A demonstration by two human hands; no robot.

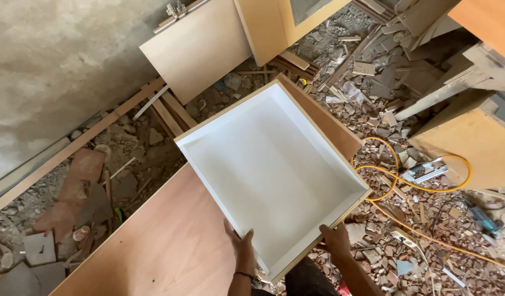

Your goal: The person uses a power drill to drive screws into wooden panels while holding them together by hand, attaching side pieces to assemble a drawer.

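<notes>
White-lined drawer box (271, 170) sat tilted over the counter's (170, 246) right edge, both hands, left (243, 246) and right (336, 241), closed on its near rim above rubble-strewn floor (417, 235).

Item 1, possible packaging: one crumpled clear plastic wrapper (353, 92) is lying in the rubble well ahead of your right hand (336, 241) and slightly to its right, beyond the far side of the drawer box (274, 164) you are gripping with that hand and your left hand (242, 246). It is showing as a transparent, whitish, shapeless bundle; whether anything is sitting inside cannot be told.

Labels, signs, screens: none are showing anywhere around your hands. No boxed or bagged goods are lying near your left hand.
</notes>
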